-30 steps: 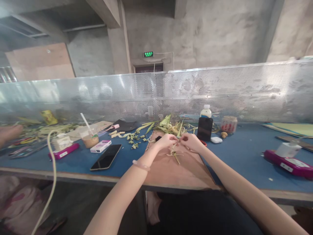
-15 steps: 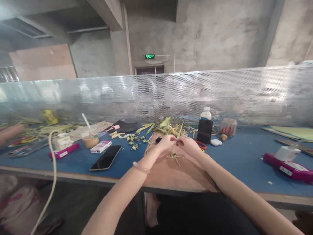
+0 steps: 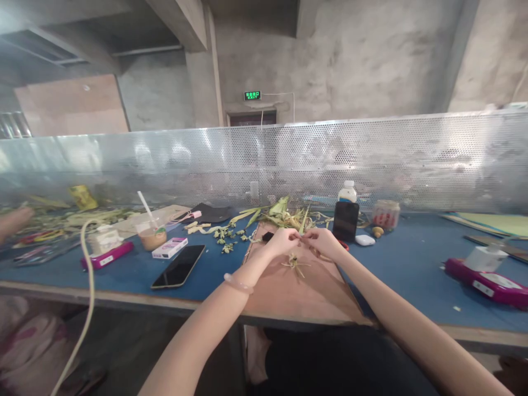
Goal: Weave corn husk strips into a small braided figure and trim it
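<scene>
Both hands meet over a light brown board (image 3: 305,297) on the blue table. My left hand (image 3: 284,242), with a pale bracelet on its wrist, has its thumb and fingers pinched together. My right hand (image 3: 322,243) is pinched too, its fingertips almost touching the left ones. Between them seems to be a thin leaf strip, mostly hidden by the fingers. Just below the hands is a small bunch of pale green leaf strips (image 3: 294,265), ends splayed; I cannot tell whether it hangs or lies on the board. Behind them is a heap of green leaves (image 3: 282,212).
Left of the board are a phone (image 3: 179,267), a small box (image 3: 170,247) and a drink cup (image 3: 152,236). To the right stand a dark upright object (image 3: 345,221), a white case (image 3: 365,240), a jar (image 3: 385,213) and a purple power strip (image 3: 487,283). Another person's hand (image 3: 14,223) shows far left.
My right hand has shifted slightly right and its fingers have spread a little. The splayed strips below have turned slightly. The other person's hand has moved left.
</scene>
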A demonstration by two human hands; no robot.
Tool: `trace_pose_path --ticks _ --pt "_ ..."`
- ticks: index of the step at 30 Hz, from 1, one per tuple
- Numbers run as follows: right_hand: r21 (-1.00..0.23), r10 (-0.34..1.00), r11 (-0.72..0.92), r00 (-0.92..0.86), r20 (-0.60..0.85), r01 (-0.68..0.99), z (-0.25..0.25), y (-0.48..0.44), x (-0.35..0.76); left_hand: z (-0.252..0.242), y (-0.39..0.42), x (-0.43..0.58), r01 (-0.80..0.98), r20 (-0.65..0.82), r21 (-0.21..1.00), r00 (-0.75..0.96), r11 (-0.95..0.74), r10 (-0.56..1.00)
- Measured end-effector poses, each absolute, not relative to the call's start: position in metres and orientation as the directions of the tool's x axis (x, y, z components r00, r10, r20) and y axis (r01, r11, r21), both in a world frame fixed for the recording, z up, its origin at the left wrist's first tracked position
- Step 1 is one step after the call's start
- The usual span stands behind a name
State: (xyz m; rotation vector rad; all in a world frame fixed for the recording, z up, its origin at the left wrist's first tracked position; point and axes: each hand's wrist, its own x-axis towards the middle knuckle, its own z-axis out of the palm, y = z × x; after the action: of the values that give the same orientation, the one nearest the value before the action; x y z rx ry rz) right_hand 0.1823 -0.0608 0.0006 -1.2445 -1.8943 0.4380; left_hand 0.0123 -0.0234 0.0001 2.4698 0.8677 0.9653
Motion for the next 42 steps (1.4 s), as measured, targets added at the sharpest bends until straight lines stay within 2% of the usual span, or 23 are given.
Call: trace_pose_path --ticks 9,29,42 --pt "-0.704 0.891 0.445 -0.200 0.407 0.553 -0.0016 -0.0577 0.1864 0.0009 -0.0252 0.0131 0.431 0.478 0.492 0.593 -0.757 0.648" --pt "-0.693 0.894 0.440 -0.200 0.402 0.572 0.0036 -0.0631 0.1857 0.0002 -0.0271 0.0132 0.463 0.448 0.478 0.602 -0.746 0.661" --pt "-0.675 0.882 0.454 -0.190 0.431 0.581 0.0002 -0.0604 0.1844 0.0012 -0.0275 0.0143 0.418 0.474 0.478 0.617 -0.772 0.628"
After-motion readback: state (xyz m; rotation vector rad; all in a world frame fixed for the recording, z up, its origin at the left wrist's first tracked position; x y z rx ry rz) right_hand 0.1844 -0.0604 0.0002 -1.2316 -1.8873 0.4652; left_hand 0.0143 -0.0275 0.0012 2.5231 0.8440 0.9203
